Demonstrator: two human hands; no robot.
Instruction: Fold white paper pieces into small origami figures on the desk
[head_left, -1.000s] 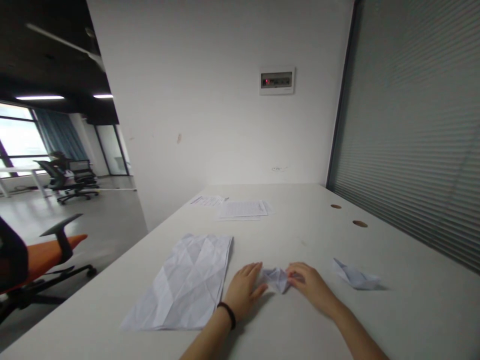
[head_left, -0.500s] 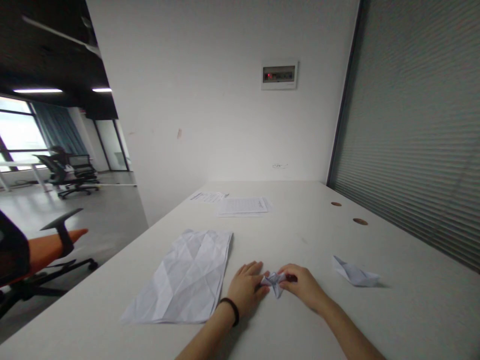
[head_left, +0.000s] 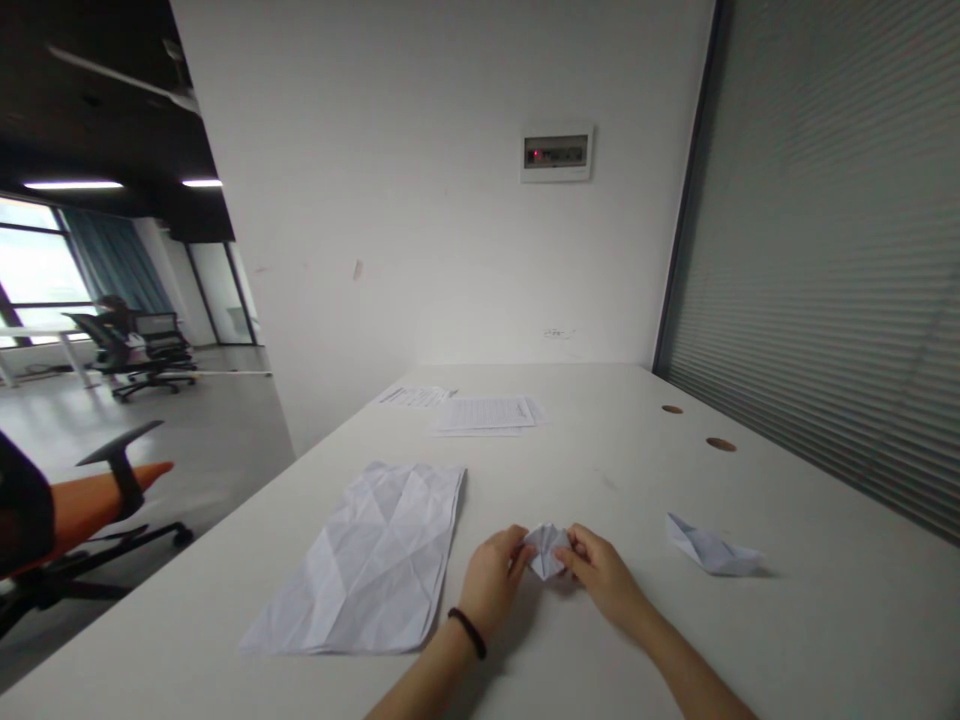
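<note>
A small piece of folded white paper (head_left: 547,550) is held between my two hands, just above the tabletop. My left hand (head_left: 493,575), with a dark band at the wrist, is closed on its left edge. On its right edge, the thumb and fingers of my right hand (head_left: 602,577) pinch the paper. Creases run down its middle toward a point at the bottom. Off to the right lies a folded paper boat (head_left: 712,549). Left of my hands is a stack of creased white sheets (head_left: 375,560).
Printed sheets (head_left: 487,413) lie toward the back of the white table (head_left: 585,460). Two round holes (head_left: 721,444) are near the right edge, beside a blind-covered partition (head_left: 817,280). An orange chair (head_left: 97,500) stands on the floor at left.
The folded paper has been lifted and turned, and it now looks broader and more spread. My left hand went from lying flat to gripping its edge.
</note>
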